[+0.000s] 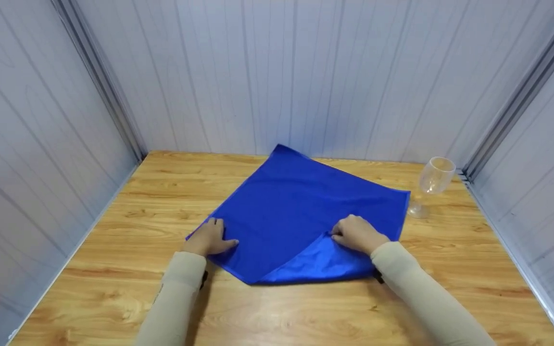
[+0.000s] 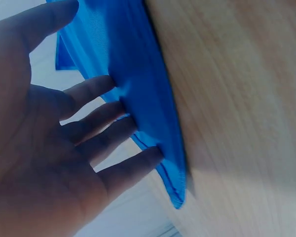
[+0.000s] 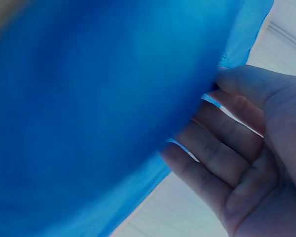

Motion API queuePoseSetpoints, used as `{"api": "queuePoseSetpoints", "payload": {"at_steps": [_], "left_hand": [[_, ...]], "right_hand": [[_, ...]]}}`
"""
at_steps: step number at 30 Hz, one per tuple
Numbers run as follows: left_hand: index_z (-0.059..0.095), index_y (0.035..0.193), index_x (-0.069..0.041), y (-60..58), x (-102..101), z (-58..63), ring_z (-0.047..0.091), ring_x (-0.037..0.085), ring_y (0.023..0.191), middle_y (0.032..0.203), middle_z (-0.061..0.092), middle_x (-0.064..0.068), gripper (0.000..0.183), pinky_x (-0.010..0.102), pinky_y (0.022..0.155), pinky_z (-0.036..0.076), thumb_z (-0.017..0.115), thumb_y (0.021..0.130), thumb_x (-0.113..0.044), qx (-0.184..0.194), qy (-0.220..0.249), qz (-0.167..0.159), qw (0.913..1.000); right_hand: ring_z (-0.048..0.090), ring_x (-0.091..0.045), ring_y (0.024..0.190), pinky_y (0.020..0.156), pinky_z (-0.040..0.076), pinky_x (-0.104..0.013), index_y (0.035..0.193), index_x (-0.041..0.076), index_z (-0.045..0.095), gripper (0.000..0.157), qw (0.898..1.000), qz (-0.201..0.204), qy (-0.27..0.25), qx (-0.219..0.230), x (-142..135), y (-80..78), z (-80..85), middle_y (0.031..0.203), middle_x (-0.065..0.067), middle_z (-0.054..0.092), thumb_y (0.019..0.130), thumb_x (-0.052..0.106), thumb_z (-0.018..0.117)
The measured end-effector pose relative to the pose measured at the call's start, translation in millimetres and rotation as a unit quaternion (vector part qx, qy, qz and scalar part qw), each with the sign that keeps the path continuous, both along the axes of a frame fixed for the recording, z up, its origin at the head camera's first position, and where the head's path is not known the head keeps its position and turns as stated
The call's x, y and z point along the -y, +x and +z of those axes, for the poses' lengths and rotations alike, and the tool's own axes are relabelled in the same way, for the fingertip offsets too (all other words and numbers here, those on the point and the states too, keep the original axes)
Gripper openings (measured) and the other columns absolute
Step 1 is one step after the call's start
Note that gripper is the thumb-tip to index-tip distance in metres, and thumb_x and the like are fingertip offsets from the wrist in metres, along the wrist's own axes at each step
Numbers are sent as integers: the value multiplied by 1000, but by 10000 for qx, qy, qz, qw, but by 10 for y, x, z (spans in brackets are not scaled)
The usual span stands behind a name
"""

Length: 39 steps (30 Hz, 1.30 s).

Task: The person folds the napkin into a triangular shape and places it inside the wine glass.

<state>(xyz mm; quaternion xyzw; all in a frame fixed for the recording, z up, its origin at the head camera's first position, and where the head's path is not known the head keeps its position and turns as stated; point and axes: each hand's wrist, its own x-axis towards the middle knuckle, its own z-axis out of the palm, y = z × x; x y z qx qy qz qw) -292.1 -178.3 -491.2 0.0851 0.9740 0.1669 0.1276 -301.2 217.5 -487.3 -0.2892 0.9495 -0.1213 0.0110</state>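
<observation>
A blue cloth (image 1: 286,202) lies spread on the wooden table, its near right corner folded back over itself so the shinier underside shows. My left hand (image 1: 211,238) rests on the cloth's left corner; in the left wrist view its straight, spread fingertips (image 2: 150,157) touch the fabric. With my right hand (image 1: 358,234) I pinch the tip of the folded corner between thumb and index finger, above the middle right of the cloth. The right wrist view shows the lifted flap (image 3: 103,98) running to that pinch, the other fingers (image 3: 207,143) loosely bent beneath it.
A clear stemmed glass (image 1: 435,178) stands at the back right of the table (image 1: 277,312), close to the cloth's right corner. Pale panel walls (image 1: 277,77) enclose the table at the back and on both sides.
</observation>
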Motion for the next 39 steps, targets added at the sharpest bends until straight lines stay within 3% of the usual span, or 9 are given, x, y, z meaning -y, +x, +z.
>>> {"api": "queuePoseSetpoints", "payload": {"at_steps": [4,10,17,19,26,30,33,39], "left_hand": [[39,140,14,-30,18,-10,41,48,134,144,38,35,75,55,109,35,65,96,-41,124,185,1,9998],[43,134,11,-52,32,-9,48,45,128,138,43,31,67,53,105,40,66,96,-40,153,254,40,9996],[21,152,12,-71,-37,59,31,48,140,154,26,35,88,58,111,30,64,97,-40,460,93,334,9983],[21,153,11,-77,-64,75,30,48,141,155,25,35,88,60,110,30,65,97,-40,472,-40,435,9979],[28,152,9,-74,-170,129,23,46,145,157,24,31,81,64,109,30,64,98,-39,399,-587,530,9961],[31,151,8,-78,-169,128,24,49,143,156,25,33,78,65,108,29,64,98,-38,375,-658,557,9956],[30,152,8,-98,-140,104,21,50,144,157,22,34,78,65,109,28,64,99,-39,382,-570,503,9964],[31,151,8,-142,-79,58,18,50,145,157,21,33,78,65,110,25,64,99,-39,318,-347,304,9984]], "right_hand": [[51,-12,59,58,48,-35,82,9,79,13,9998,-18,127,144,40,15,36,70,2,67,92,14,71],[45,-12,58,56,45,-33,76,10,78,14,9997,-14,214,72,67,31,63,66,5,63,88,12,72],[33,-10,51,50,32,-27,59,16,62,28,9998,137,79,107,62,66,70,54,12,41,84,10,71],[31,-10,50,49,29,-27,56,15,57,32,9997,154,88,180,70,76,71,54,12,36,84,10,70],[35,-8,50,49,32,-25,59,16,62,30,9995,108,78,291,105,99,85,55,13,44,86,12,71],[27,-7,49,47,23,-25,54,19,47,42,9991,236,39,355,112,115,99,52,14,30,86,11,71],[24,-6,48,47,21,-25,53,21,43,43,9986,343,7,412,118,136,106,52,15,27,85,10,71],[31,-6,51,49,30,-24,56,16,60,31,9975,480,-24,521,117,148,112,54,16,39,85,10,71]]}}
